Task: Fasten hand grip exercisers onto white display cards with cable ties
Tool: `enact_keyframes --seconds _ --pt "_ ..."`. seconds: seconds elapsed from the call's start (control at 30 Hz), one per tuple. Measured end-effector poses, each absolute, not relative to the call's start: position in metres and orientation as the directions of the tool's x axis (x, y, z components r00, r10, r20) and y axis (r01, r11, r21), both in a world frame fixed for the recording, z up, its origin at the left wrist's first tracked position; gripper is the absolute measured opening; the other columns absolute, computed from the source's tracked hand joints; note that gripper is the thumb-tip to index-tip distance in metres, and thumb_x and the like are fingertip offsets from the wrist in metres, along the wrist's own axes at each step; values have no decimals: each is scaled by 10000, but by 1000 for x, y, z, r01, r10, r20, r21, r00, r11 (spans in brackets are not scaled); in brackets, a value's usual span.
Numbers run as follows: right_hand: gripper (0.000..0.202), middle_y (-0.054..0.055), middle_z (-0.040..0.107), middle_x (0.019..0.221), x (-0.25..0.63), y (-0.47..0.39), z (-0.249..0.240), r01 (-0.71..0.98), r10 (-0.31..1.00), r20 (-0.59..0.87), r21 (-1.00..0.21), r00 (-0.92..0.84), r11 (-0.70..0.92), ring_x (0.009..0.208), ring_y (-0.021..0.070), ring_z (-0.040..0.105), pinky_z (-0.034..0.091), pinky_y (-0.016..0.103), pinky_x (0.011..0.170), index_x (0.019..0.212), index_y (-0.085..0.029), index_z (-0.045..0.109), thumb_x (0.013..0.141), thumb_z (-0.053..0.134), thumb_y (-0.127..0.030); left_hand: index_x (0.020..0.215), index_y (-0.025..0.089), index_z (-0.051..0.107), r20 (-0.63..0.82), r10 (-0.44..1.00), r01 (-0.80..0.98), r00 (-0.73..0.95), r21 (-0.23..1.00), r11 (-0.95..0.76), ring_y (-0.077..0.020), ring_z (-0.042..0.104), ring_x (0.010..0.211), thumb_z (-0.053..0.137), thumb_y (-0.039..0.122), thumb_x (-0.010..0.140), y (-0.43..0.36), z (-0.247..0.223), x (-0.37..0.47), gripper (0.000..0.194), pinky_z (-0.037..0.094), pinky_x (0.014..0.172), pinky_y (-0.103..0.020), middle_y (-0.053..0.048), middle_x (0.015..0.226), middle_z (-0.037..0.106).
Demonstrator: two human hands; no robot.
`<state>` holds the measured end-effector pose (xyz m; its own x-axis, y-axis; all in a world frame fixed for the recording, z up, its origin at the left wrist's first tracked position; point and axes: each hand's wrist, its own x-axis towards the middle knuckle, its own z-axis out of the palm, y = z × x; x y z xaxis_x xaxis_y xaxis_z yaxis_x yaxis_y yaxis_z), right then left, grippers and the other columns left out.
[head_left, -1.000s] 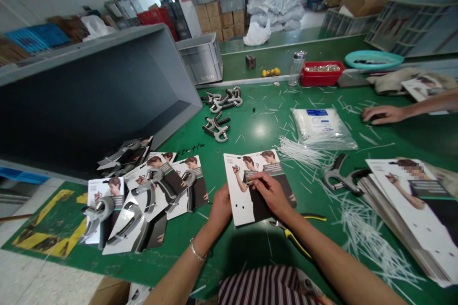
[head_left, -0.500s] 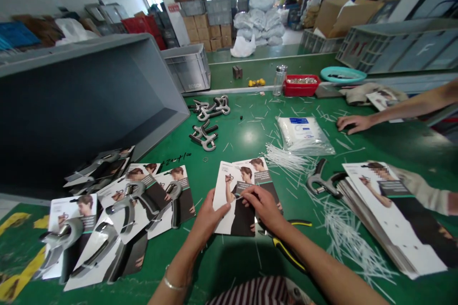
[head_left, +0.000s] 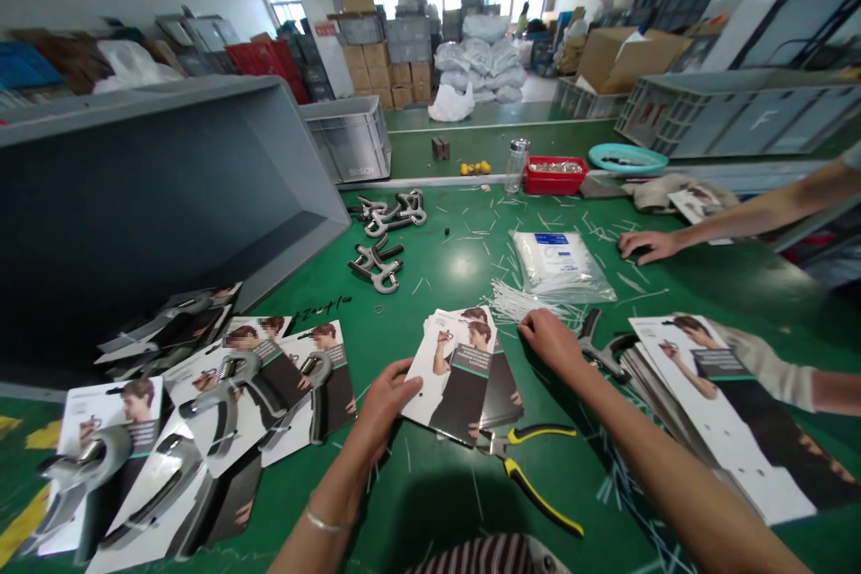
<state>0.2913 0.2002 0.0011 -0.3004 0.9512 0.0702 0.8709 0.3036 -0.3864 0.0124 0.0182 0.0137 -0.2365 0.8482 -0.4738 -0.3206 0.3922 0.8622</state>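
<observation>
My left hand (head_left: 388,404) pinches the left edge of a printed backing card (head_left: 464,377), thumb on top. That card lies on a few more like it. My right hand (head_left: 552,343) is at the near edge of a pile of white cable ties (head_left: 511,300), fingers curled down; whether a tie is between them is hidden. Below the cards, yellow-and-black cutting pliers (head_left: 534,475) lie with handles spread. A hand grip strengthener (head_left: 602,345) rests beside my right forearm, against a stack of cards (head_left: 726,413).
At left, cards with hand grips (head_left: 229,404) lie before a tipped grey crate (head_left: 296,143). Loose hand grips (head_left: 377,265) sit further back. A bag of cable ties (head_left: 561,260), a red tray (head_left: 555,175) and a glass jar (head_left: 517,163) stand beyond. A co-worker's hand (head_left: 649,245) rests at right.
My right hand has left the cards and moved right and away to the cable ties, uncovering the pliers. My left hand still holds the card. The whole view has shifted slightly.
</observation>
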Motion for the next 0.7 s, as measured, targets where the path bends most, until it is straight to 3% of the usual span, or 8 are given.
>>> enact_keyframes --seconds 0.17,0.37,0.43,0.57,0.7 --pt "98 112 667 944 293 204 5 892 949 -3 -344 -315 295 865 237 628 381 285 679 815 -178 636 861 622 -263 1120 115 643 -517 805 -550 -291 779 302 -206 716 896 779 120 681 -1 16 -3 459 585 819 -291 -140 1135 715" --pt "135 61 679 799 302 214 24 850 931 -30 -420 -363 318 753 186 633 399 267 669 787 -181 618 878 567 -266 1093 128 641 -413 821 -479 -395 855 200 -164 706 810 825 232 687 6 28 -9 458 567 735 -238 -89 1016 741" --pt "173 17 655 712 308 214 33 802 925 -26 -507 -380 315 647 157 614 418 257 637 828 -192 604 915 502 -301 1084 142 639 -335 843 -434 -420 890 137 -160 701 803 818 292 709 9 36 -15 442 556 734 -239 -67 991 741" --pt "248 -33 592 629 312 206 42 491 918 -42 -854 -393 171 501 136 543 430 256 522 824 -204 564 883 545 -445 1036 154 643 -276 871 -388 -408 915 108 -158 690 785 788 357 745 14 46 -19 384 539 723 -245 -45 948 738" --pt "321 -30 601 619 304 195 44 315 925 -42 -945 -378 86 486 128 524 430 259 506 796 -197 593 851 597 -512 1024 154 655 -302 891 -366 -338 915 171 -150 672 733 800 386 722 20 40 -4 407 518 688 -240 -42 913 734"
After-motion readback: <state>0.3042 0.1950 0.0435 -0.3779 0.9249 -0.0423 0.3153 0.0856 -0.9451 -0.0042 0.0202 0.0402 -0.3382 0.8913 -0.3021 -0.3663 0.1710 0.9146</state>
